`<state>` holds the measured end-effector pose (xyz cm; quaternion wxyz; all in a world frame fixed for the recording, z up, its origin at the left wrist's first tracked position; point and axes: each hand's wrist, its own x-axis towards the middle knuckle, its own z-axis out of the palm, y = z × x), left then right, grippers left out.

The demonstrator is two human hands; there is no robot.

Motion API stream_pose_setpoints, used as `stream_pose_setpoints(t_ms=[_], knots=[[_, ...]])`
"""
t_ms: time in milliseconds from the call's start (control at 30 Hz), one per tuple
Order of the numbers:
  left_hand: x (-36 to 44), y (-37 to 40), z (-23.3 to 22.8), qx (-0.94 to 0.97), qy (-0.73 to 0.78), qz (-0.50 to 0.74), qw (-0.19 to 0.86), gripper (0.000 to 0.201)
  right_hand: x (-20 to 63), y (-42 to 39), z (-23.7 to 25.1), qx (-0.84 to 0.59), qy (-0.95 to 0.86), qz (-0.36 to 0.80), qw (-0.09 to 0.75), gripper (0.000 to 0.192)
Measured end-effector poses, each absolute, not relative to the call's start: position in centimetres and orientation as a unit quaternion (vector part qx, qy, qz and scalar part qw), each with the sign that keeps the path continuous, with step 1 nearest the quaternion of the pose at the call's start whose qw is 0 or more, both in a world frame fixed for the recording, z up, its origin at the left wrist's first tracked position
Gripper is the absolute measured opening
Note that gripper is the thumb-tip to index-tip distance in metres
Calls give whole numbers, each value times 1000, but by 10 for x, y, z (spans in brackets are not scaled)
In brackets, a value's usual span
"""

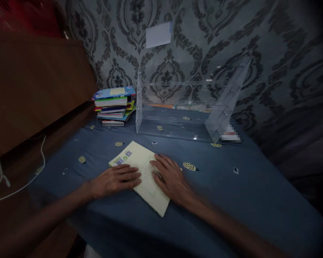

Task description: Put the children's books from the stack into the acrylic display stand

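A pale yellow book [142, 179] lies at a slant on the blue cloth, a barcode and a square code showing near its far left corner. Across its left edge rests my left hand [117, 181], fingers stretched out flat on the cover. My right hand [169, 177] lies over the book's right side, its fingers spread a little and the palm down. Neither hand is wrapped round the book. Printed lines on the cover are partly hidden by my right fingers.
Behind the book stands a clear acrylic rack [174, 123]. Left of it is a stack of books [114, 107]. A wooden cabinet [34, 89] borders the left side, with a white cable [27, 184] hanging near it. Patterned wallpaper bears a white card [158, 34].
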<state>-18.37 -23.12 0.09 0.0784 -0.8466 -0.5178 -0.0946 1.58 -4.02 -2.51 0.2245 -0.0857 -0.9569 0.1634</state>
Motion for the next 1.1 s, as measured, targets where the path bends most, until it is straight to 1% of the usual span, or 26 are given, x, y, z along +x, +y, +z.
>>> stream_pose_setpoints(t_ms=[133,233,300,367,467,533,600,667,767,900,1100], knots=[[-216,-227,4,-822,-556,-112,56,43,27,-56,-28,-135,-955,139,225,35],[-232,-224,14,-800,-586,-128,5,44,38,-71,-21,-148,-952,135,233,33],[-239,-221,19,-788,-602,-127,-31,44,43,-77,-14,-149,-956,123,223,32],[-243,-217,19,-775,-616,-132,-44,41,41,-79,-5,-152,-963,97,198,28],[-241,-206,6,-750,-640,-166,-18,39,21,-78,6,-148,-972,80,167,26],[-235,-198,-5,-731,-654,-196,17,38,-2,-77,8,-119,-971,111,174,32],[-228,-192,-14,-714,-662,-223,53,35,-30,-75,5,-76,-966,165,183,44],[-222,-189,-19,-706,-662,-239,77,34,-55,-72,0,-53,-963,201,172,52],[-221,-191,-19,-709,-659,-236,89,33,-82,-65,-7,-41,-966,207,148,52],[-225,-193,-20,-709,-660,-220,114,29,-88,-47,-11,-45,-972,188,136,49],[-226,-192,-22,-708,-662,-208,131,27,-67,-11,-17,-142,-966,169,132,55]])
